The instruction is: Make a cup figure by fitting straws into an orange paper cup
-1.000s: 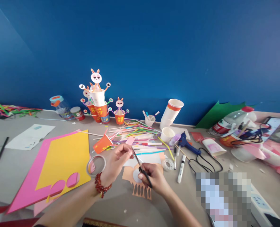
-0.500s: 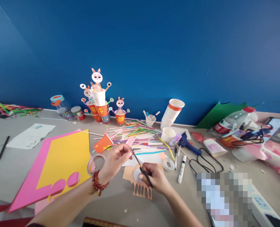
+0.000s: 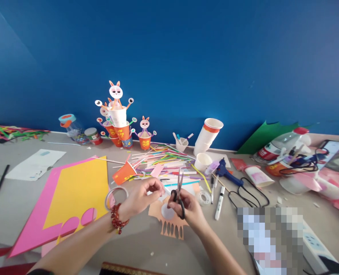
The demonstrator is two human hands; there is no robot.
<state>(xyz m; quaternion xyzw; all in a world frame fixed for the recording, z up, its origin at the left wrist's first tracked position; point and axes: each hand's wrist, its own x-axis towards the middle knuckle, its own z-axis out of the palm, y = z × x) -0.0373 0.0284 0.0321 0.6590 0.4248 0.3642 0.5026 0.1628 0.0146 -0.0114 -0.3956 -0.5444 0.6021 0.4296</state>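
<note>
My right hand (image 3: 188,206) grips a pair of scissors (image 3: 180,187) by the black handles. Their blades point upward and are slightly apart. To the left, my left hand (image 3: 145,194) has its thumb and fingertips pinched together; whatever they may hold is too small to make out. Beneath both hands lies a peach paper sheet (image 3: 155,210) with a row of long oval cut-outs along its near edge. A pale paper disc (image 3: 167,211) rests on that sheet. Around my left wrist is a red bead bracelet (image 3: 118,217), close to a roll of tape (image 3: 108,198).
Yellow card (image 3: 80,187) over pink card (image 3: 29,229) lies left. Behind the hands are scattered straws (image 3: 163,158), a tipped orange cup (image 3: 124,173) and rabbit-topped cups (image 3: 119,118). A blue glue gun (image 3: 229,173) with a looping cord and a marker (image 3: 220,203) are right.
The scissors have swung from leaning towards my left fingertips to upright, apart from them. My left hand has shifted slightly, still pinched.
</note>
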